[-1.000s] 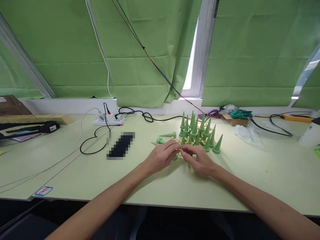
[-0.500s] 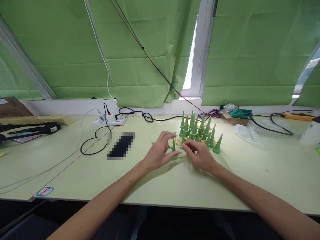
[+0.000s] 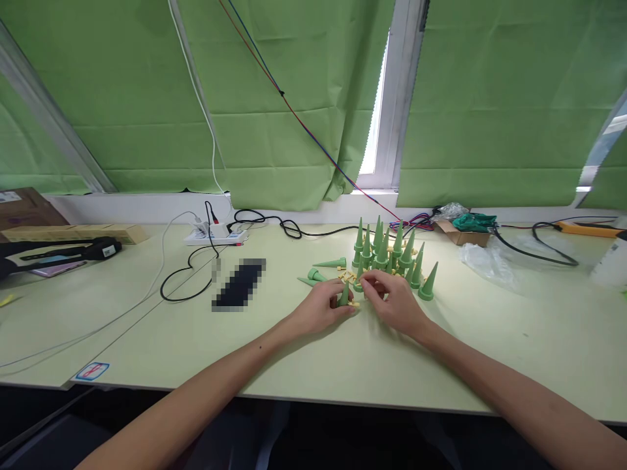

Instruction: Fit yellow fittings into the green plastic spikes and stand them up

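Note:
My left hand (image 3: 323, 308) rests low on the table, its fingers closed around a green cone-shaped spike (image 3: 344, 295) that stands point up. A small yellow piece (image 3: 353, 303) sticks out beside the spike's base, near the thumb. Just to the right, my right hand (image 3: 394, 301) is pinched, with a bit of yellow showing at its fingertips. Behind it stand several upright green spikes (image 3: 405, 254) in a cluster. More green spikes (image 3: 333, 263) lie on their sides beyond my left hand, and small yellow parts (image 3: 347, 277) are scattered between.
A power strip (image 3: 215, 238) with black and white cables sits at the back left. Left of my hands lies a blurred-out dark object (image 3: 239, 285). A small cardboard box (image 3: 463, 234) and a clear plastic bag (image 3: 484, 264) are at the back right.
My left hand has come down and its spread fingers have closed around the standing green spike. The lying spikes behind it now show more. My right hand stays almost in place.

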### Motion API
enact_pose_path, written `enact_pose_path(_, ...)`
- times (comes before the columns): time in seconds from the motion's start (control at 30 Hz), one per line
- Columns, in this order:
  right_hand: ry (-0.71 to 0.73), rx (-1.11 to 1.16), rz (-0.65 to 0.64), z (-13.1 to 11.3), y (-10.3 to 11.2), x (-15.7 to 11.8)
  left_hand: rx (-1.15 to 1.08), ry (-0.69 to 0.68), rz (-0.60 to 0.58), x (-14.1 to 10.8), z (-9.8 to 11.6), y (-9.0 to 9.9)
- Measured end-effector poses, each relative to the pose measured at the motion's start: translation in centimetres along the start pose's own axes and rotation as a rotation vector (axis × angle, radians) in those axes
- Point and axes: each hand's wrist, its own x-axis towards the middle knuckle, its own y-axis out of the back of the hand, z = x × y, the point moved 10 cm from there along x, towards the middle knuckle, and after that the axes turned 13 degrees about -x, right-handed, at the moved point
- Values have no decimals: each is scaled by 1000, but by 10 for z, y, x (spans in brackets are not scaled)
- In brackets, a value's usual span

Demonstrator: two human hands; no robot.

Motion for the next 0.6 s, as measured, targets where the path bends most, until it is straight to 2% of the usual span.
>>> enact_pose_path(0.13, -18, 19, 2, 1, 1, -1, 26, -135, 117, -1, 9, 15)
enact_pose_path(0.27, -3, 58, 25, -1, 4, -2, 89, -396, 305, -11, 32, 33)
enact_pose_path(0.37, 12, 68, 76, -4, 9, -3, 165, -565, 394, -22, 49, 37)
enact_pose_path(0.47, 24, 68, 115, -7, 13, -4, 205, -639, 423, -27, 58, 37)
enact_pose_path(0.6, 44, 84, 118, -9, 14, -4, 213, -668, 428, -29, 62, 37)
